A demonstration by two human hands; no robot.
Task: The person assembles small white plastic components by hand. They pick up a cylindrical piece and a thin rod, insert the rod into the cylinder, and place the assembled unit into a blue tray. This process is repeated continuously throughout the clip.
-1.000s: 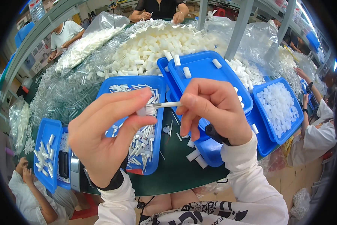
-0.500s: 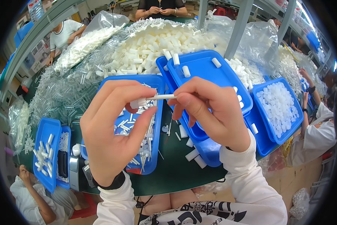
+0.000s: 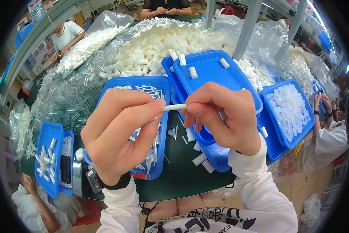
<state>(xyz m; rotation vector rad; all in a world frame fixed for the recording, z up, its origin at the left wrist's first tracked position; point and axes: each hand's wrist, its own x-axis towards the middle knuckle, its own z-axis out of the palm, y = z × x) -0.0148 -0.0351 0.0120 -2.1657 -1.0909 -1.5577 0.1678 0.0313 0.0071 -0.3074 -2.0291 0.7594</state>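
A thin white rod spans the gap between my two hands, over the blue trays. My left hand is closed, thumb and fingertips pinched around the rod's left end. Whatever else sits inside those fingers is mostly hidden. My right hand pinches the rod's right end between thumb and forefinger, its other fingers curled beneath. Under the left hand stands a blue tray of small white rods and thin pieces. Near the right hand are stacked blue trays with a few white cylinders.
White cylinders lie heaped at the back, beside clear tubes. A blue tray of translucent caps is on the right. Another tray with short white cylinders stands left. A grey post rises behind. Co-workers sit around the table.
My left fingers have closed over the white cap and thin stem that showed at the rod's left end. The rod has dropped slightly, and more of its thick part shows.
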